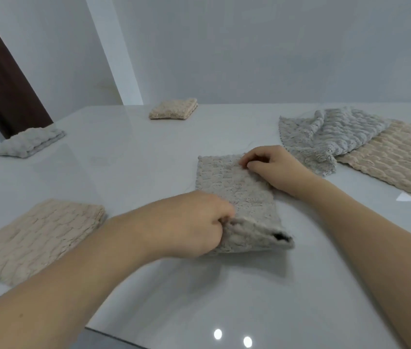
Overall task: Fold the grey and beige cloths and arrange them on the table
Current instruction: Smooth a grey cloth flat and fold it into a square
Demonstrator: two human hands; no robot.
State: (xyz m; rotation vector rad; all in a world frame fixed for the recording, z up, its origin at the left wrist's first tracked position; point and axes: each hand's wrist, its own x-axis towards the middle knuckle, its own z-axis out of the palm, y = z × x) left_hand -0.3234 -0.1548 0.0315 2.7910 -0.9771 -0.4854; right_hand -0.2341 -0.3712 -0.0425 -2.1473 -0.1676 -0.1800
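Observation:
A grey textured cloth, folded into a long strip, lies in the middle of the white table. My left hand grips its near end, which is lifted and curling over. My right hand rests with curled fingers on the cloth's far right corner, pinching it. At the right, an unfolded grey cloth lies crumpled beside a flat beige cloth. A folded beige cloth lies at the near left.
A small folded beige cloth sits at the table's far edge. A folded grey cloth lies at the far left corner. White walls stand behind the table, and a dark brown panel rises at the left.

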